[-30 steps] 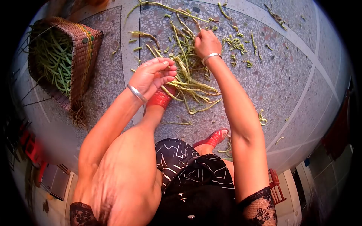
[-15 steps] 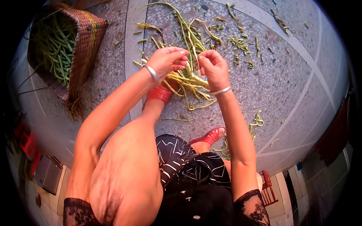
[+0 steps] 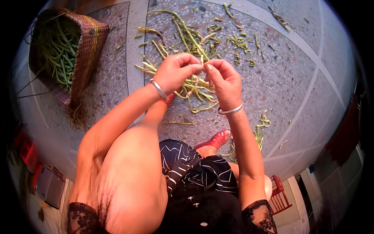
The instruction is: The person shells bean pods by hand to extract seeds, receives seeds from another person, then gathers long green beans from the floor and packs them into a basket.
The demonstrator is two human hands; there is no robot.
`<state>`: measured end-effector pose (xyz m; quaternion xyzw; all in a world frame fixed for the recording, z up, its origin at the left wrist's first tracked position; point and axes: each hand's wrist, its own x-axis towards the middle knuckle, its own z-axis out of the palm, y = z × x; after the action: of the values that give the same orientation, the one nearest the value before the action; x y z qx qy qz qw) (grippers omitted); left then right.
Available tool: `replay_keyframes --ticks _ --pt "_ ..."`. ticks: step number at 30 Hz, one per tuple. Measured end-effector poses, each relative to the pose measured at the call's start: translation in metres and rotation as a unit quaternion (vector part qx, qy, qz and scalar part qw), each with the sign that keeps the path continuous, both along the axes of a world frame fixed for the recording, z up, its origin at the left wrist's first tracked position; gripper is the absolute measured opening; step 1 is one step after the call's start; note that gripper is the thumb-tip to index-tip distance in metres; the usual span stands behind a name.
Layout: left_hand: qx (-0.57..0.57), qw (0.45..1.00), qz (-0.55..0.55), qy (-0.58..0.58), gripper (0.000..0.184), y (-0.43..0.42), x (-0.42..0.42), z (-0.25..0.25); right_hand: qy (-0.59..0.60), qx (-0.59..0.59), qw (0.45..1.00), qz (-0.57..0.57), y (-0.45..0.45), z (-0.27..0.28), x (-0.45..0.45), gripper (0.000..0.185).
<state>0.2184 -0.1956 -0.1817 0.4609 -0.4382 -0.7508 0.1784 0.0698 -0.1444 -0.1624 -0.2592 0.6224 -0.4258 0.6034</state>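
Pinching narrowly, with left hand (image 3: 176,73) and right hand (image 3: 226,86), one bean pod (image 3: 202,60): slim, yellow-green, partly hidden. Held above loose pods (image 3: 202,95) on speckled floor (image 3: 288,82). Counting one woven basket (image 3: 92,43), two silver bangles (image 3: 230,110), two red shoes (image 3: 216,140); too tangled to count loose pods.

Pic bright, even; wide lens bends floor (image 3: 288,82) lines around basket (image 3: 90,46); corners black, hazy smear below basket, source of light unclear.
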Motion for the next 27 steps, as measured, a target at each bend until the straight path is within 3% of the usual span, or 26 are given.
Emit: replay_keyframes --ticks 4,8,9,15,20,24,27 --pt "-0.131 0.988 -0.083 -0.022 0.011 0.004 -0.006 0.034 0.018 0.008 0.999 0.036 0.006 0.047 -0.012 0.011" --pt "-0.149 0.975 -0.163 -0.015 0.011 0.006 -0.018 0.090 0.072 -0.011 0.996 0.056 0.023 0.098 -0.028 0.012" --pt "-0.212 0.961 -0.180 0.017 0.009 0.008 -0.022 0.104 0.080 -0.013 0.995 0.054 0.028 0.118 -0.031 0.012" --pt "-0.369 0.894 -0.252 0.027 0.009 0.027 -0.047 0.200 0.141 -0.105 0.984 0.010 0.073 0.211 -0.044 0.011" --pt "-0.443 0.851 -0.278 0.044 0.009 0.067 -0.060 0.260 0.177 -0.189 0.964 -0.056 0.127 0.249 -0.044 0.010" --pt "-0.385 0.877 -0.277 0.073 0.011 0.093 -0.064 0.274 0.160 -0.247 0.951 -0.096 0.154 0.261 -0.040 0.009" --pt "-0.247 0.926 -0.264 0.112 0.014 0.109 -0.065 0.291 0.133 -0.274 0.946 -0.115 0.169 0.267 -0.041 0.009"
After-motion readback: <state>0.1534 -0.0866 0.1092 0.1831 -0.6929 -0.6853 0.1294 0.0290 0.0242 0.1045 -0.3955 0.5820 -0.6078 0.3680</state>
